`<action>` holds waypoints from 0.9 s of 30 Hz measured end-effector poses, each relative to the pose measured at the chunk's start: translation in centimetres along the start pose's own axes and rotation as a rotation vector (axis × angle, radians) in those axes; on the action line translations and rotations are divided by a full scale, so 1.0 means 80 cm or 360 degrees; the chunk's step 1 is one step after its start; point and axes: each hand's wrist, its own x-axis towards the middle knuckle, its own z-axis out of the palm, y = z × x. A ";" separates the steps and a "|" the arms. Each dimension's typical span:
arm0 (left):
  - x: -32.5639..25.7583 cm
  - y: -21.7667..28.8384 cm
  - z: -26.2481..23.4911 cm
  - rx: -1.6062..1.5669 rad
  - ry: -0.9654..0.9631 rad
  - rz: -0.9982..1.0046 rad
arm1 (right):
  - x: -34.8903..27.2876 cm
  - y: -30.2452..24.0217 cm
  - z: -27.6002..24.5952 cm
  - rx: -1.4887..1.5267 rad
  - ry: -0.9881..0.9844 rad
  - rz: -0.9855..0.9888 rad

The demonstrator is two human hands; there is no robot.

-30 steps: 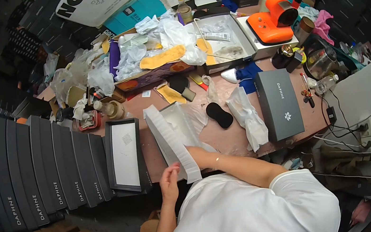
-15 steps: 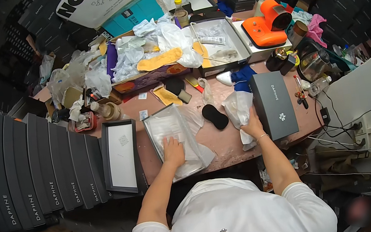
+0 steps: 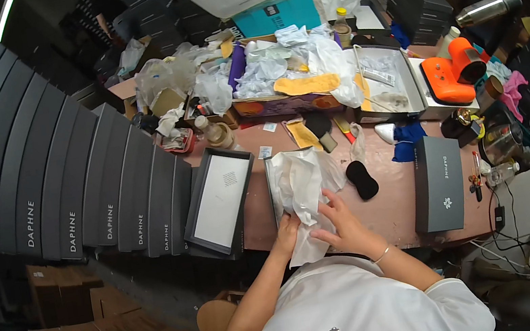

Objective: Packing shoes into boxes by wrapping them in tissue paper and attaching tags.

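Pressing white tissue paper point(image 3: 302, 191) at table edge point(image 3: 398, 231): left hand point(image 3: 286, 232), right hand point(image 3: 333, 220).

Crinkled white tissue paper point(image 3: 301, 187); matt grey cardboard box point(image 3: 438, 183); smooth brown tabletop point(image 3: 391, 205).

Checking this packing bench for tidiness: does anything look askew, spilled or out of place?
Yes. The open box hangs off the table's front edge beside the stacked boxes. Crumpled plastic and paper spill out of the carton at the back. Both hands, left and right, press on white tissue paper.
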 end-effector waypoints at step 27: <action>-0.005 0.044 0.044 0.0309 0.0171 -0.0575 | 0.034 0.004 -0.068 0.0034 -0.0262 0.0176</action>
